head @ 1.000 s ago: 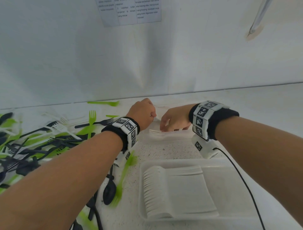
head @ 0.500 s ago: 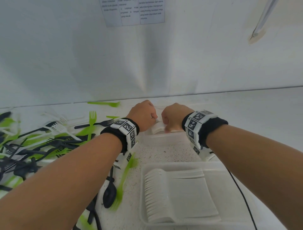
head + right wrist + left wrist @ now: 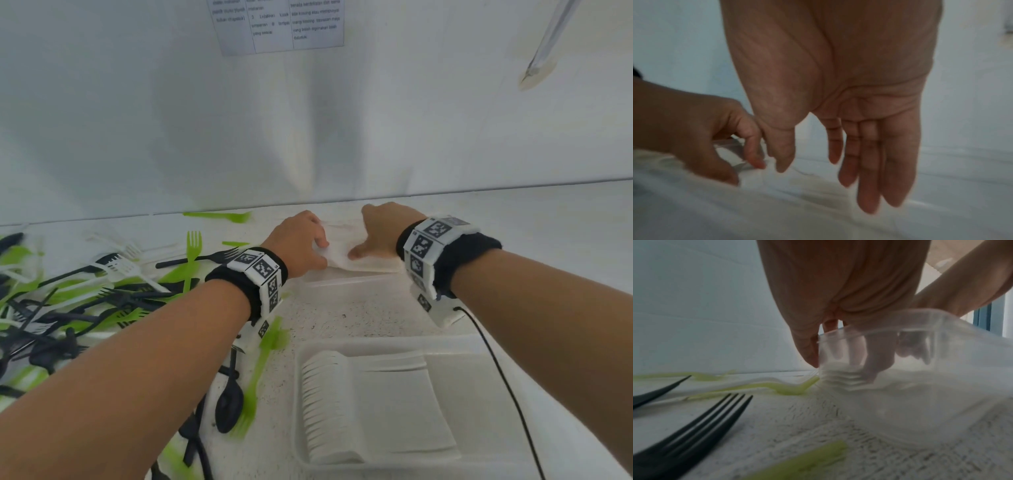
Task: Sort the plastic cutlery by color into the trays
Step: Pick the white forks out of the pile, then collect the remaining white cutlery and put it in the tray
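Two clear trays stand before me. The far tray (image 3: pixel 346 281) holds a stack of white cutlery (image 3: pixel 370 262). My left hand (image 3: pixel 318 246) grips that tray's left corner. In the left wrist view the thumb (image 3: pixel 807 352) is outside the clear wall (image 3: pixel 937 324). The fingers curl inside, onto the white stack (image 3: pixel 840 378). My right hand (image 3: pixel 373 236) is open over the stack, its thumb resting on it. Its straight fingers (image 3: pixel 869 178) hang down just above the white pieces. The near tray (image 3: pixel 496 346) holds a neat row of white forks (image 3: pixel 359 407).
A loose pile of green, black and white forks (image 3: pixel 102 284) covers the table's left side. A black spoon (image 3: pixel 229 404) and a green fork (image 3: pixel 260 373) lie beside the near tray. A black cable (image 3: pixel 507 387) crosses that tray. The wall stands close behind.
My right hand has uncurled and slid to the right along the white stack in the far tray. The left hand has stayed at the tray's left corner.
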Demonstrator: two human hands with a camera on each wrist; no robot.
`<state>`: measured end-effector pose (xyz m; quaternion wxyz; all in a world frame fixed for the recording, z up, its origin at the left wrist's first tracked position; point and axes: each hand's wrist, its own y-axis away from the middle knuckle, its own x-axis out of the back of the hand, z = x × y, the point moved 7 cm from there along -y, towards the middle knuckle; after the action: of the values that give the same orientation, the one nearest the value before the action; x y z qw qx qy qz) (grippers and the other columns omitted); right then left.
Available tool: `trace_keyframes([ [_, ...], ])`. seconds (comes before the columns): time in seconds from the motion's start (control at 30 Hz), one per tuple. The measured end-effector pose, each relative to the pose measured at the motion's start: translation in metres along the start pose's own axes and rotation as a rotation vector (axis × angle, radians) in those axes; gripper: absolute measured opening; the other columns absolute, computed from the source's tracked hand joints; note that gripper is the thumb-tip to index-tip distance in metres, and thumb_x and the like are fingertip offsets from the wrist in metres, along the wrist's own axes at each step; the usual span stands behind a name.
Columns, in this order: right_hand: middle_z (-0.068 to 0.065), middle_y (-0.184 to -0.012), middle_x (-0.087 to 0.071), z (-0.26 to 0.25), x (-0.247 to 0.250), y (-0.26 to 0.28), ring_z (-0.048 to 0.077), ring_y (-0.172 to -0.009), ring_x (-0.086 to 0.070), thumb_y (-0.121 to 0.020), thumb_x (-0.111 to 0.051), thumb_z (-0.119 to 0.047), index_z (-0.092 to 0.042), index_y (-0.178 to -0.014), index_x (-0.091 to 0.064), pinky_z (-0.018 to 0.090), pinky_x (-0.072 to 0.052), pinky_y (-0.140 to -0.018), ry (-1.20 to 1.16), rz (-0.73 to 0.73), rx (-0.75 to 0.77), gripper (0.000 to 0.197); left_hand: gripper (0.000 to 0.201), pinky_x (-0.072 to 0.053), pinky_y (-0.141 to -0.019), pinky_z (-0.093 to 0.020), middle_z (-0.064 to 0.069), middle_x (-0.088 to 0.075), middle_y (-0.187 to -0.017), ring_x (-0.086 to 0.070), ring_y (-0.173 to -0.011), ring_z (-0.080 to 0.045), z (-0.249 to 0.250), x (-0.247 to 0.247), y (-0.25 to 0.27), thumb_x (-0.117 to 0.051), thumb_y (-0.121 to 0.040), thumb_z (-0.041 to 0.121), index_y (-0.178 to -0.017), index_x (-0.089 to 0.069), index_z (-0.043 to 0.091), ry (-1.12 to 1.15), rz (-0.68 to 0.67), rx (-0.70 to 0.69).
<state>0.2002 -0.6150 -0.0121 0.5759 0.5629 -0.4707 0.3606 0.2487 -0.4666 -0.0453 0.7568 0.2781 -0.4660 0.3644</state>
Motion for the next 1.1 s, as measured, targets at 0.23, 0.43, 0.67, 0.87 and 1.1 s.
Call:
trace_keyframes([
  [0.23,0.002,-0.079,-0.06,0.041,-0.012,0.018,0.02,-0.075,-0.061,-0.096,-0.065,-0.042,-0.008,-0.095,-0.06,0.03,-0.049,-0.066,-0.057,-0.199,-0.176,0.034,0.031,-0.04,-0.094,-0.028,0.004,-0.049,-0.13,-0.052,-0.112,-0.018,0.003,-0.001,0.001,-0.078,-0.077,0.025,-0.107,-0.073,0.018,-0.031,-0.012,-0.008],
  [0.43,0.012,-0.09,-0.078,0.028,-0.02,0.003,0.029,-0.089,-0.076,-0.088,-0.079,-0.029,0.0,-0.092,-0.07,0.045,-0.06,-0.091,-0.398,-0.213,-0.179,0.031,0.029,-0.042,-0.096,-0.031,0.005,-0.048,-0.132,-0.051,-0.113,-0.02,0.001,-0.003,0.001,-0.078,-0.077,0.024,-0.105,-0.07,0.021,-0.026,-0.011,-0.006],
  [0.67,0.008,-0.078,-0.078,0.01,-0.024,-0.006,0.025,-0.08,-0.078,-0.089,-0.077,-0.027,-0.002,-0.087,-0.073,0.043,-0.062,-0.086,-0.333,-0.211,-0.126,0.026,0.029,-0.041,-0.094,-0.029,0.004,-0.048,-0.132,-0.051,-0.113,-0.02,0.001,-0.004,-0.001,-0.077,-0.079,0.021,-0.106,-0.069,0.02,-0.022,0.01,-0.012],
  [0.87,0.0,-0.074,-0.068,-0.007,-0.004,0.004,0.02,-0.074,-0.067,-0.093,-0.065,-0.045,-0.014,-0.076,-0.058,0.031,-0.051,-0.068,-0.052,-0.079,-0.02,0.037,0.032,-0.031,-0.103,-0.024,0.003,-0.039,-0.143,-0.043,-0.129,-0.014,-0.003,0.006,0.007,-0.086,-0.078,0.031,-0.107,-0.072,0.025,0.11,0.0,-0.02],
  [1.1,0.001,-0.122,-0.063,-0.055,0.025,0.025,0.024,-0.107,-0.06,-0.092,-0.063,-0.057,-0.027,-0.135,-0.041,0.042,-0.051,-0.093,-0.305,0.101,0.144,0.057,0.036,-0.037,-0.107,-0.033,0.0,-0.048,-0.132,-0.046,-0.128,-0.017,-0.032,0.055,0.058,-0.071,-0.09,0.048,-0.118,-0.066,0.026,0.122,0.231,0.069],
])
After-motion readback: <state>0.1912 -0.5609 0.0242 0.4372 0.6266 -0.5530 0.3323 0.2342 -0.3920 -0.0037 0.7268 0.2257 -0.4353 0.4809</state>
